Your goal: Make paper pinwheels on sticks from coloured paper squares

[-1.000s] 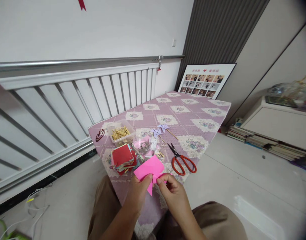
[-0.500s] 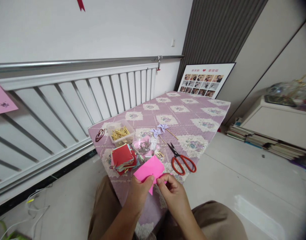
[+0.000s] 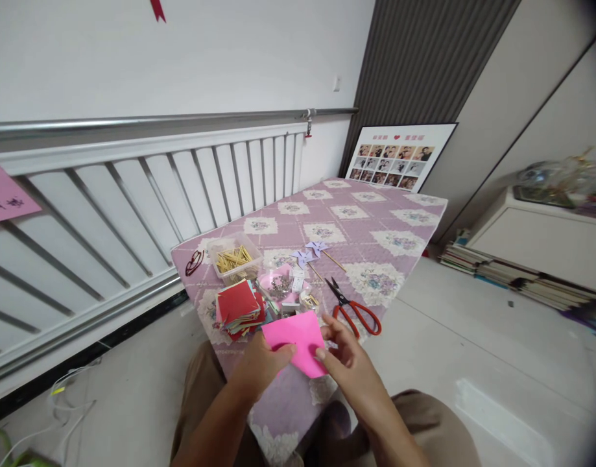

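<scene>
A square sheet of pink paper (image 3: 298,337) is held flat over the near edge of the purple quilted mat (image 3: 366,220). My left hand (image 3: 261,366) pinches its left side with thumb on top. My right hand (image 3: 349,360) grips its right edge, fingers partly spread. Just beyond lie a stack of red and coloured paper squares (image 3: 239,305) and red-handled scissors (image 3: 353,308).
On the mat sit a clear box of wooden sticks (image 3: 234,258), a small bag of pins (image 3: 277,285), two purple paper pinwheels (image 3: 311,251) and glasses (image 3: 194,262). A white railing (image 3: 132,194) runs on the left. A photo board (image 3: 399,155) leans at the back. Books (image 3: 516,279) lie on the floor.
The pink paper has gone from a folded shape with a point hanging down to a flat open square. Both hands have shifted apart to its sides.
</scene>
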Demonstrator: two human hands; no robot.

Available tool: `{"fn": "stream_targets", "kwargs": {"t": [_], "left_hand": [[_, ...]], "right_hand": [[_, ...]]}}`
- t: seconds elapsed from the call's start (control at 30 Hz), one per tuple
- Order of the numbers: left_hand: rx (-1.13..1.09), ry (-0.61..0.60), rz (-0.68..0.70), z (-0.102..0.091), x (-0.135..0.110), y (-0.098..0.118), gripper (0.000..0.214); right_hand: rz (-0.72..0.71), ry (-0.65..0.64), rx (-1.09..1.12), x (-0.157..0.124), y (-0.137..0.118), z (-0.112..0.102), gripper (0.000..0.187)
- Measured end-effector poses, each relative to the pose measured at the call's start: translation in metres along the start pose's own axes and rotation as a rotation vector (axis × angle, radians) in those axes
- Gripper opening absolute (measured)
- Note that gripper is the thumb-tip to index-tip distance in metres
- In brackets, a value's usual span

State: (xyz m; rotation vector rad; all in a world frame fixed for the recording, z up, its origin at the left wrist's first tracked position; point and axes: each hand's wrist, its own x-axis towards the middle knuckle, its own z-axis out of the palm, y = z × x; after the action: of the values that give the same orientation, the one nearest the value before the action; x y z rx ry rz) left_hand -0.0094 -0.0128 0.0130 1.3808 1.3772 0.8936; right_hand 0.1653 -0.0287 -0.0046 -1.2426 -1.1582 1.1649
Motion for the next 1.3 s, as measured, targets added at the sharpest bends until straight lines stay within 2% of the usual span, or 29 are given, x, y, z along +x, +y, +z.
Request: {"fn": "stream_targets", "kwargs": {"t": [0.1,0.17,0.27,0.43,0.73,0.83,0.9,1.0,1.13,1.23,1.3], "left_hand": [[0.078,-0.125,0.091,-0.006,0.000,0.007,0.013],[0.085,-0.193,0.165,-0.008,0.001,0.011,0.018],[0.058,-0.246,0.224,-0.010,0.002,0.014,0.020],[-0.037,-0.144,0.248,-0.010,0.001,0.012,0.010],[0.001,-0.209,0.162,-0.010,-0.001,0.024,0.010],[0.056,-0.252,0.151,-0.010,0.001,0.025,0.012],[0.055,-0.236,0.133,-0.009,0.003,0.021,0.011],[-0.175,-0.106,0.074,-0.003,0.004,0.007,0.026],[-0.561,0.117,-0.119,0.017,-0.003,-0.024,0.036],[-0.705,0.058,-0.180,0.035,-0.012,-0.038,0.046],[-0.780,0.041,-0.185,0.044,-0.015,-0.038,0.050]], "right_hand": [[0.094,-0.182,0.134,-0.004,-0.009,0.007,0.043],[0.155,-0.217,0.189,-0.006,-0.011,0.011,0.035],[0.203,-0.183,0.196,-0.007,-0.010,0.015,0.030],[0.187,-0.141,0.148,-0.006,-0.005,0.018,0.020],[0.151,-0.082,0.077,-0.003,-0.003,0.021,0.012],[0.174,-0.034,0.113,-0.004,0.000,0.023,0.014],[0.207,0.012,0.177,-0.005,0.005,0.026,0.019],[0.261,0.089,0.321,-0.003,0.012,0.029,0.025],[0.280,0.206,0.461,0.000,0.014,0.034,0.030],[0.272,0.231,0.505,0.002,0.012,0.038,0.032],[0.266,0.227,0.522,0.002,0.014,0.041,0.033]]}}
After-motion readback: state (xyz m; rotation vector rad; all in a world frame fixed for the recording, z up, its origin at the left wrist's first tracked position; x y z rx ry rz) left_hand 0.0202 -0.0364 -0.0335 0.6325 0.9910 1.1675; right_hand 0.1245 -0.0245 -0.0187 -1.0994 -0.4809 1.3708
